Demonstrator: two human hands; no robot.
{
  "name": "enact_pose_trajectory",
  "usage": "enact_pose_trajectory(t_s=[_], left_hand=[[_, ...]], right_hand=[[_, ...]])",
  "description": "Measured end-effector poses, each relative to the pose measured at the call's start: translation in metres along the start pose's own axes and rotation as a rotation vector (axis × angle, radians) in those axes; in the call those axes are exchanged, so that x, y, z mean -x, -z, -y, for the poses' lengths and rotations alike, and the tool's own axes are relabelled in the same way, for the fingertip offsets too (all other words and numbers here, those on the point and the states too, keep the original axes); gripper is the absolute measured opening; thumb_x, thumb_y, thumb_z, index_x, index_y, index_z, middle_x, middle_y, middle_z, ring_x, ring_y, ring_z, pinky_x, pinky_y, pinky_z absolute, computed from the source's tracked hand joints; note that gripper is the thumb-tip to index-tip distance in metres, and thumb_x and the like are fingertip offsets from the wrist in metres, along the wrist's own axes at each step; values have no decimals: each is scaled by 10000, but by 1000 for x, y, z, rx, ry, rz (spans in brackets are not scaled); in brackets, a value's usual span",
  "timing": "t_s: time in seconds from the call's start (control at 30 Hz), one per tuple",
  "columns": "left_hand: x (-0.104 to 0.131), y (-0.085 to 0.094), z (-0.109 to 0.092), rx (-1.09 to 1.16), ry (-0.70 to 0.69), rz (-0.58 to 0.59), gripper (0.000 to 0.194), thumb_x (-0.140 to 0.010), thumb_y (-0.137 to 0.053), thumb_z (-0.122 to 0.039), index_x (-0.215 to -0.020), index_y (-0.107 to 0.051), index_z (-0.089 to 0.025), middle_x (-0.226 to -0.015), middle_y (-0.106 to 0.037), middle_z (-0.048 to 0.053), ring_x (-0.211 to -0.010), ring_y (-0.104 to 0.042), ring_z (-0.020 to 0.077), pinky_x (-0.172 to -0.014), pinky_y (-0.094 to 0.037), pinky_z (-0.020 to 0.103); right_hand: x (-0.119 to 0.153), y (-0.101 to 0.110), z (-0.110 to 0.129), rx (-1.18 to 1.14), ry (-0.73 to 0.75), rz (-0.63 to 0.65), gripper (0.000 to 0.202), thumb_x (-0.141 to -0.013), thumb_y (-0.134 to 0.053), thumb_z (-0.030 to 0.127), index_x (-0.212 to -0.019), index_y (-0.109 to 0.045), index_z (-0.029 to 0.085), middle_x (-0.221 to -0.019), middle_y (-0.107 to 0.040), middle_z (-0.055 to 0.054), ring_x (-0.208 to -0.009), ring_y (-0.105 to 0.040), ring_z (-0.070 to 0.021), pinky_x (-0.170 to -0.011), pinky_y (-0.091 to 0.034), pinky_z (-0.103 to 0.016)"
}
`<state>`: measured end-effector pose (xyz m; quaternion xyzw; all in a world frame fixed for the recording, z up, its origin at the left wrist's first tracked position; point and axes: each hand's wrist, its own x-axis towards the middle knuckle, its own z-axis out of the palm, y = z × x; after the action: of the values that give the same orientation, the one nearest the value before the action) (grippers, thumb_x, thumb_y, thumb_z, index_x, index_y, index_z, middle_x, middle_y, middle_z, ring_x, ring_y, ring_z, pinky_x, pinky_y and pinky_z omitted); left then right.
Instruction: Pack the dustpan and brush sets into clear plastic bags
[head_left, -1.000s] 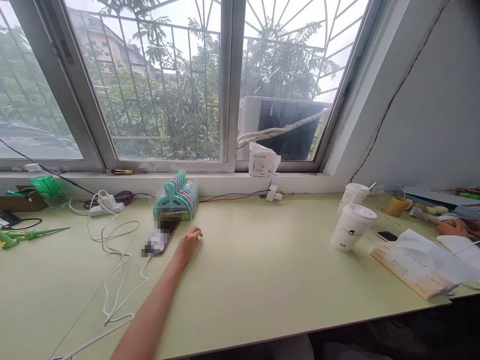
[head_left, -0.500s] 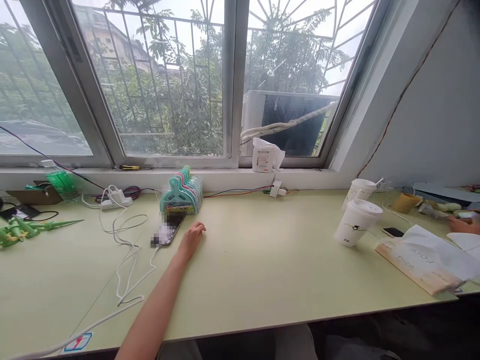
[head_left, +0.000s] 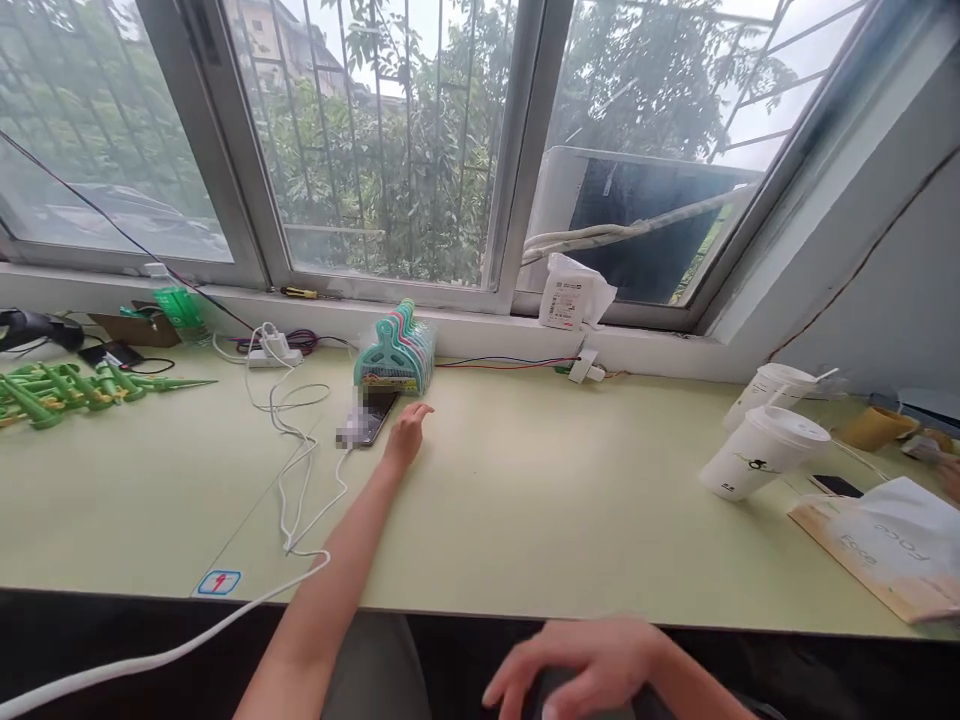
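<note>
This looks like a workroom: long table (head_left: 525,500), power strip (head_left: 289,358), 2 lidded cups (head_left: 769,455).

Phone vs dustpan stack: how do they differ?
The phone lies flat; the dustpan stack stands upright. The phone's unblurred part is dark; the dustpan stack is mostly teal, with some pink. The phone is one piece; the dustpan stack is several, nested in a row. Both are on the table, near the left hand.

Upright dustpan stack (head_left: 391,352), mostly teal with some pink — just behind a flat, dark phone (head_left: 380,416)
</note>
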<state>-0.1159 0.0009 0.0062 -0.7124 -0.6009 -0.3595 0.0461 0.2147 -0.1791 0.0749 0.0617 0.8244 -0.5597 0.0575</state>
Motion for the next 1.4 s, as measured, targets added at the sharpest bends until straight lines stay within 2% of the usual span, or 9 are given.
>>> enact_pose_trajectory(t_s=[0.03,0.13,0.3,0.47,0.7,0.93,1.07,1.23,1.4], left_hand=[[0,0,0,5,-1,0,490,-804,-279,44,-1081,-617,-178,-1119,-601,99,-1116,-534,219,-938,-450,357],[2,0,2,18,-1,3,498,-794,-272,62,-1051,-624,-180,-1100,-599,97,-1098,-536,215,-915,-460,350],[3,2,8,51,9,-53,476,-789,-290,65,-1036,-626,-163,-1112,-586,119,-1099,-528,222,-915,-469,365],[2,8,14,38,45,-202,431,-779,-331,63,-986,-628,-170,-1134,-563,118,-1113,-520,233,-913,-484,400],[-2,13,22,33,76,-408,318,-852,-371,-15,-926,-627,-190,-1137,-529,109,-1026,-543,217,-922,-476,411],[-8,2,22,90,33,-376,225,-909,-397,-134,-948,-612,-185,-1167,-500,115,-1075,-510,219,-957,-450,405],[-9,-4,18,123,-8,-303,285,-891,-367,-80,-1021,-592,-198,-1209,-493,107,-1150,-483,221,-976,-443,402],[-8,-3,12,102,-86,-266,335,-876,-342,-39,-1067,-577,-182,-1226,-488,126,-1192,-466,235,-997,-429,422],[-6,-6,10,107,-80,-192,362,-860,-325,-12,-1018,-603,-181,-1204,-519,119,-1190,-486,228,-973,-456,414]], right_hand=[[-2,20,-3,-34,2,-30,473,-890,-415,548,-1294,-519,325,-1166,-666,-48,-1102,-627,-193,-909,-500,-351],[-24,90,-17,-165,-5,-408,435,-913,-451,474,-1281,-523,253,-1143,-671,-91,-1054,-624,-197,-952,-445,-382],[-113,209,-51,-93,-121,-883,320,-885,-485,380,-1145,-590,226,-1169,-659,-92,-992,-622,-195,-933,-426,-382],[-221,272,-82,130,-140,-1154,234,-856,-478,267,-1046,-599,203,-1112,-679,-66,-963,-629,-157,-837,-460,-286],[-290,275,-108,445,-263,-1389,266,-872,-542,387,-1095,-512,245,-986,-698,-25,-826,-641,-183,-686,-416,-267],[-306,272,-116,663,-370,-1417,145,-870,-558,353,-906,-576,213,-864,-671,-76,-965,-582,-230,-682,-374,-268],[-304,272,-105,633,-250,-1494,113,-884,-511,310,-848,-563,216,-882,-655,-44,-847,-568,-182,-674,-359,-256],[-255,255,-101,513,-46,-1706,205,-896,-458,374,-791,-502,203,-728,-570,3,-649,-496,-130,-652,-350,-244],[-149,218,-124,276,-39,-1890,301,-822,-522,477,-701,-441,214,-623,-469,36,-590,-421,-123,-595,-331,-243]])
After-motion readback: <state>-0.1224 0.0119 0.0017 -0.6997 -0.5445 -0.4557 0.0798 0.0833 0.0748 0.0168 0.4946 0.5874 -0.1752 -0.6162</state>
